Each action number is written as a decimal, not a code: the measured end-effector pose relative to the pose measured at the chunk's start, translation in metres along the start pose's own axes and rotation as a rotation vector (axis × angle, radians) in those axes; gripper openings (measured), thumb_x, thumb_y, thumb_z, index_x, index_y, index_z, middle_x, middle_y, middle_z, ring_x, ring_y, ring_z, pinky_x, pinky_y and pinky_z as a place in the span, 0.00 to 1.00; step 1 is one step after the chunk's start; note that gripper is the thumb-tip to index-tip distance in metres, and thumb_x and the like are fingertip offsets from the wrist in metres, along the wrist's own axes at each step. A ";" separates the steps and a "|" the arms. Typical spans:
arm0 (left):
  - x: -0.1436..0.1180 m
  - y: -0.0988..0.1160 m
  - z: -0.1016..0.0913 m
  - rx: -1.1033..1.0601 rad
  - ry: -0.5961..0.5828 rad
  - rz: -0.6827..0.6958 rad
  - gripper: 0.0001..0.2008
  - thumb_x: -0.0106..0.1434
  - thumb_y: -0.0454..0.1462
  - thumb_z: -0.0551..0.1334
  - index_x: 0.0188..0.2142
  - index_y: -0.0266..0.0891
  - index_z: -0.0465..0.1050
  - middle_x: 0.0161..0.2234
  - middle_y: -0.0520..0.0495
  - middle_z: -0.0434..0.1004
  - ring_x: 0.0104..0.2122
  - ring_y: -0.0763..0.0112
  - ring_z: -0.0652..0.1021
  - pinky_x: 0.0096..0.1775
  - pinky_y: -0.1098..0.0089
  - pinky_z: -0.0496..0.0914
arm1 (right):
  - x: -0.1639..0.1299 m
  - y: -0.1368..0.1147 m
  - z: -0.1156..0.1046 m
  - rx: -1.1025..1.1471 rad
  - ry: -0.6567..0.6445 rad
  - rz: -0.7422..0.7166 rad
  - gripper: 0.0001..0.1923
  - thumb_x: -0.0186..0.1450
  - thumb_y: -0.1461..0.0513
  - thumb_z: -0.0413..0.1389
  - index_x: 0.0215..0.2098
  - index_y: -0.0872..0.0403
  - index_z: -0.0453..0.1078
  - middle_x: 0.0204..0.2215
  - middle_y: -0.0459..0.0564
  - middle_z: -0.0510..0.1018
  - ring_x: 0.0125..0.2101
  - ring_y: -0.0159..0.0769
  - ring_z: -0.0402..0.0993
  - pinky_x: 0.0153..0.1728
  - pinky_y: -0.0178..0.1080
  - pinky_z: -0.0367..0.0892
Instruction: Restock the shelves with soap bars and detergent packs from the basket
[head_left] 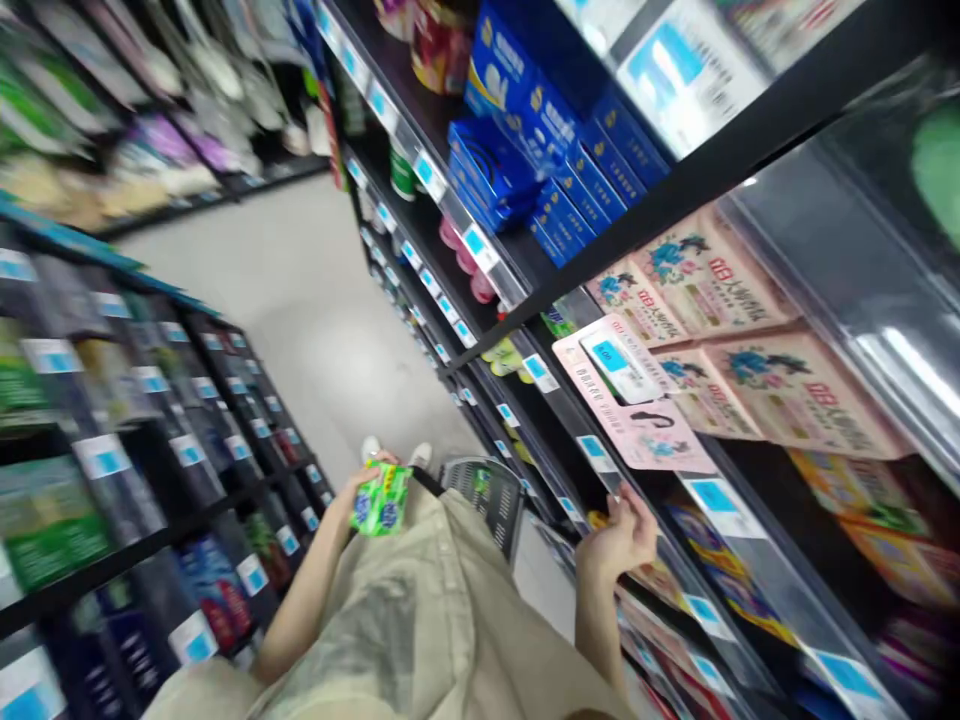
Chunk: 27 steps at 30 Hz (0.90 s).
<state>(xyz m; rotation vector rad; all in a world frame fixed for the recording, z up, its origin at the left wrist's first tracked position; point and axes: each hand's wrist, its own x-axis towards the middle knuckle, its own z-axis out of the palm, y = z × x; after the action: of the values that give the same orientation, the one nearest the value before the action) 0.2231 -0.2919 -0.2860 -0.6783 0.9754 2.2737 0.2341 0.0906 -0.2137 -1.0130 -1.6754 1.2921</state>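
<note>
My left hand (367, 485) is closed on a bright green packet (381, 498) with blue round prints, held in front of my beige shirt. My right hand (621, 530) is raised at the front of the shelf on the right, palm partly turned up. Its fingers are loosely bent and apart, and I see nothing in them. Just above it hangs a pink shelf sign (637, 400) with a price tag. A dark grey shopping basket (506, 500) is beside my body, with a small green item inside it.
Pink printed boxes (712, 270) stand on the right shelf, with blue boxes (555, 130) farther along. Price-tagged shelves (97, 460) line the left side. Grey floor (300, 290) runs between them towards a rack of slippers (180, 140) at the far end.
</note>
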 end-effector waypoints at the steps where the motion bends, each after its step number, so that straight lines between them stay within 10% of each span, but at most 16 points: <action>1: -0.013 0.011 0.001 0.037 0.027 0.036 0.29 0.52 0.56 0.78 0.39 0.36 0.75 0.38 0.43 0.80 0.35 0.62 0.80 0.38 0.62 0.77 | -0.024 0.002 -0.002 -0.002 -0.068 0.066 0.15 0.60 0.53 0.66 0.41 0.53 0.76 0.43 0.52 0.82 0.48 0.48 0.80 0.57 0.54 0.73; 8: -0.034 0.046 0.080 0.313 0.206 0.417 0.31 0.48 0.53 0.80 0.44 0.41 0.72 0.35 0.52 0.76 0.30 0.71 0.75 0.34 0.73 0.69 | -0.177 -0.017 0.022 0.215 -1.144 0.476 0.41 0.63 0.43 0.67 0.68 0.49 0.63 0.63 0.62 0.74 0.54 0.50 0.78 0.50 0.49 0.76; 13: -0.060 0.029 0.126 0.423 0.132 0.575 0.30 0.52 0.52 0.78 0.47 0.42 0.72 0.44 0.49 0.74 0.39 0.67 0.76 0.40 0.71 0.71 | -0.175 -0.033 0.023 0.369 -1.131 0.365 0.51 0.57 0.48 0.75 0.71 0.44 0.55 0.57 0.55 0.73 0.46 0.43 0.81 0.47 0.43 0.76; 18: -0.076 0.005 0.148 0.560 -0.058 0.496 0.32 0.51 0.51 0.79 0.51 0.43 0.74 0.53 0.44 0.75 0.53 0.55 0.75 0.50 0.65 0.72 | -0.119 -0.028 -0.019 0.335 -1.130 0.192 0.35 0.60 0.48 0.72 0.60 0.49 0.70 0.48 0.51 0.77 0.47 0.43 0.78 0.48 0.41 0.74; 22: -0.084 -0.009 0.162 0.676 -0.216 0.394 0.38 0.47 0.46 0.82 0.53 0.42 0.71 0.49 0.41 0.79 0.51 0.53 0.78 0.51 0.61 0.74 | -0.094 -0.038 -0.052 0.200 -1.383 0.071 0.24 0.61 0.47 0.71 0.46 0.53 0.77 0.41 0.49 0.79 0.40 0.41 0.77 0.39 0.39 0.74; 27: -0.090 -0.012 0.184 0.743 -0.348 0.277 0.40 0.48 0.43 0.82 0.56 0.43 0.67 0.53 0.37 0.80 0.48 0.54 0.81 0.48 0.59 0.76 | -0.083 -0.065 -0.063 0.197 -1.472 -0.068 0.36 0.58 0.53 0.74 0.61 0.53 0.72 0.49 0.52 0.81 0.45 0.44 0.79 0.47 0.42 0.75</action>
<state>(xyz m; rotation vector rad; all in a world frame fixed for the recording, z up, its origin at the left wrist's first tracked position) 0.2536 -0.1713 -0.1229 0.1716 1.6558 1.9173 0.3146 0.0258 -0.1473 0.3437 -2.3965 2.3166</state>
